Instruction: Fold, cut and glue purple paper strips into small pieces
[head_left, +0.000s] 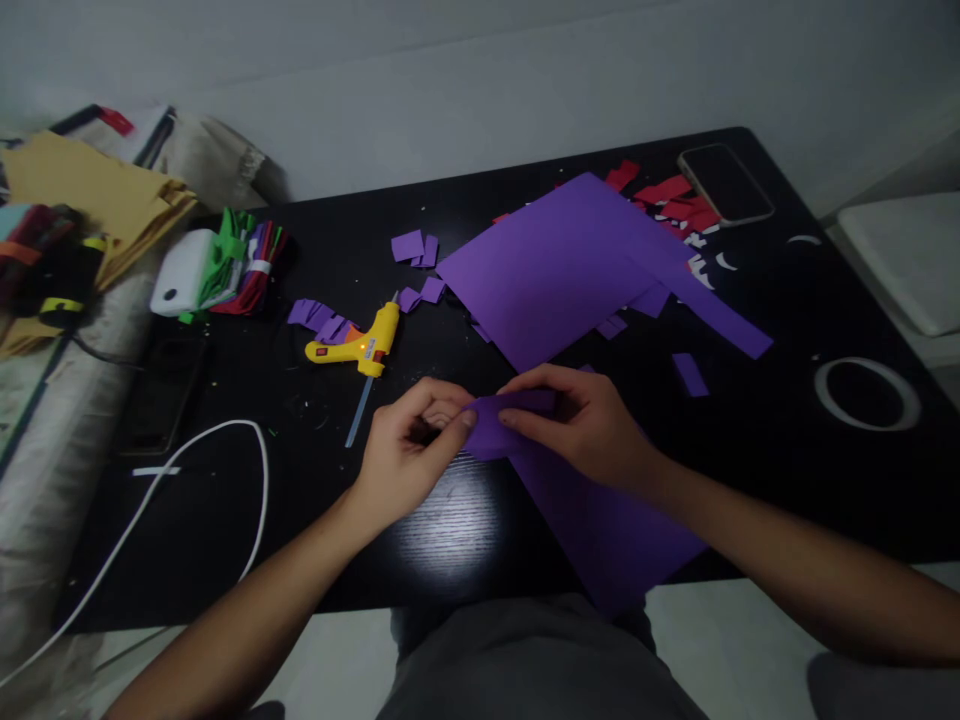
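Both my hands meet over the near middle of a black table (225, 520). My left hand (409, 455) is closed, its fingertips pinching the left end of a small purple folded piece (499, 425). My right hand (581, 420) is closed on the same piece from the right. That piece is the folded corner of a purple sheet (600, 530) that runs under my right wrist and hangs over the table's near edge. A larger purple sheet (555, 265) lies flat just beyond my hands.
A yellow glue gun (356, 345) with a white cable (187, 490) lies left of my hands. Purple scraps (416, 248), red scraps (667, 195), a phone (725, 183), a white ring (866, 393), coloured sheet rolls (244, 262) and a white device (180, 272) sit around.
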